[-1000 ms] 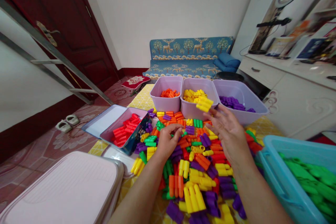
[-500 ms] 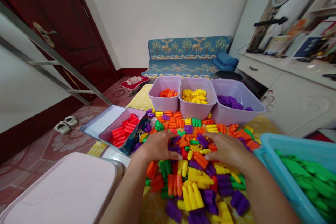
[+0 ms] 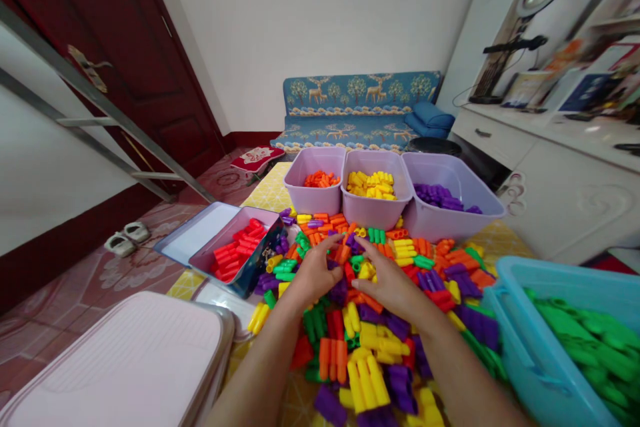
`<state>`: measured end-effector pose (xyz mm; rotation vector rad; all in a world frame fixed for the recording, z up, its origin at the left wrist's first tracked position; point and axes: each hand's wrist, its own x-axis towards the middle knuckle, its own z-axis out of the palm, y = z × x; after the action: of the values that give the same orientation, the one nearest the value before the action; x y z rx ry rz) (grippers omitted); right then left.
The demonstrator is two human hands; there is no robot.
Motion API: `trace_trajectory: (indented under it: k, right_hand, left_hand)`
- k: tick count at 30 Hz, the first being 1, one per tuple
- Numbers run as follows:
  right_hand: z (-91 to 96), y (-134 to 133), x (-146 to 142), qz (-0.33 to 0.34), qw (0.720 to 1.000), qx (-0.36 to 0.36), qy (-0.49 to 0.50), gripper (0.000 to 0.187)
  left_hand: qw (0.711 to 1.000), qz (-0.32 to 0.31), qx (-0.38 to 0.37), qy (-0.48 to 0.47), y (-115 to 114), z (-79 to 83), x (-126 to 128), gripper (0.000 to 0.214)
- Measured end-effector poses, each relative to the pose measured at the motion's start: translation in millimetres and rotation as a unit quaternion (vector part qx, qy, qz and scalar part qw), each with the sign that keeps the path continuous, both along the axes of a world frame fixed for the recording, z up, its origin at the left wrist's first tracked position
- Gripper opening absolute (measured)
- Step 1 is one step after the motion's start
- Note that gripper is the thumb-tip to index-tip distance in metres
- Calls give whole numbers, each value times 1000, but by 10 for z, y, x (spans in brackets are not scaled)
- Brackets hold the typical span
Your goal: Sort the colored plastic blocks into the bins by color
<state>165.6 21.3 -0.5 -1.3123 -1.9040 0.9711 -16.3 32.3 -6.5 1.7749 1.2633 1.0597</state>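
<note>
A mixed pile of plastic tube-shaped building blocks [image 3: 367,383] in orange, yellow, purple, green and red covers the middle of the table. My left hand [image 3: 316,273] reaches into the pile, its thumb and fingers apart beside orange and purple blocks. Facing it, my right hand [image 3: 387,280] has spread fingers too, touching the pile near yellow and orange blocks. Only a narrow gap of blocks lies between the two hands. I see neither hand gripping a block, though some fingertips are partly hidden among the pieces.
Lilac bins with orange [image 3: 314,197], yellow [image 3: 376,209] and purple [image 3: 440,223] blocks stand behind the pile. An open tin [image 3: 273,250] of red blocks is left; a turquoise basket [image 3: 533,347] of green ones is right. A pale pink lid [image 3: 115,360] lies at front left.
Both hands have moved closer together and slightly farther into the pile. Some blocks between them have shifted, and more blocks now show beyond the outer sides of my hands.
</note>
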Motion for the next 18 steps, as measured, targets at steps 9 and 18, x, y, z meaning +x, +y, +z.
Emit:
trace_trajectory:
  k: [9,18]
  right_hand:
    - [82,44,15,-6,999,-34,24,22]
    - [52,55,-75,-81,993,49,71,50]
  left_hand:
    - [922,12,-146,-358,28,22,132,45]
    - [938,-20,-121,-323,11,-2,157,46]
